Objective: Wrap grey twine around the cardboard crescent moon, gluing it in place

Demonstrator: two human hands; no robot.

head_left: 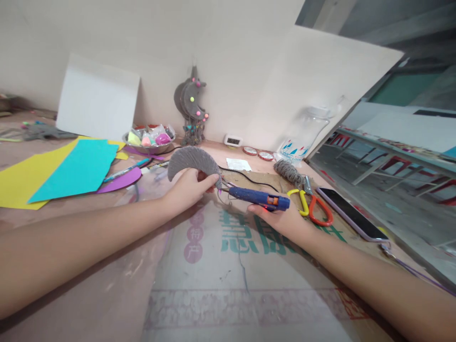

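Note:
My left hand [194,185] pinches a crescent moon wrapped in grey yarn [192,159], holding it up over the printed cardboard [203,294]. In my right hand [281,218] is a blue hot glue gun [256,197], its nozzle pointing left at the lower right end of the crescent. Whether the nozzle touches the yarn I cannot tell. A thin loose strand curls just below that end. The fingers of my right hand are partly hidden behind the gun's body.
Scissors with an orange handle [320,216], a phone [351,213] and a grey yarn bundle [288,172] lie to the right. A clear bottle [304,135] stands behind. Coloured sheets [76,166] and a filled bowl [151,137] are left. A decorated grey moon [192,99] hangs on the wall.

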